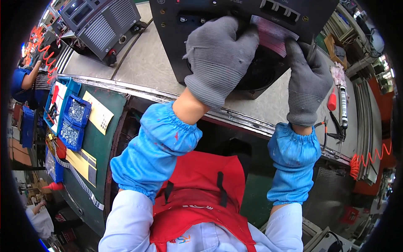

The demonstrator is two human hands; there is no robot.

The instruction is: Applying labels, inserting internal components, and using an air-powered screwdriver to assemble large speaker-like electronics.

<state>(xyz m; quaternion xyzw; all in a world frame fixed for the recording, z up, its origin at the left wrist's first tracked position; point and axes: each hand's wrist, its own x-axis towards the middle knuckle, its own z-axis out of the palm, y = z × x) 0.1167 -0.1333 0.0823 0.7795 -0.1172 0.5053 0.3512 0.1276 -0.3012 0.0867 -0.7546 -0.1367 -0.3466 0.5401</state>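
Note:
My left hand (222,61), in a grey knit glove, is closed at the left end of a shiny pinkish-grey rectangular label (272,37). Its thumb meets the label's edge; the other fingertips are partly hidden. My right hand (308,86), also gloved, bends its index finger onto the label's lower right corner. A thin pointed metal tool (311,51) sticks up from between the right fingers; its kind is unclear. The label lies against or just in front of a black equipment panel (170,44), below its switches (279,11) and over a round dark opening (254,75).
A grey machine (98,29) stands at the back left. Blue bins of screws (72,130) and yellow sheets (98,111) lie on the green surface at left. A red-handled screwdriver (332,101), a tube (343,107) and pliers (336,130) lie right. Another person (29,80) works at far left.

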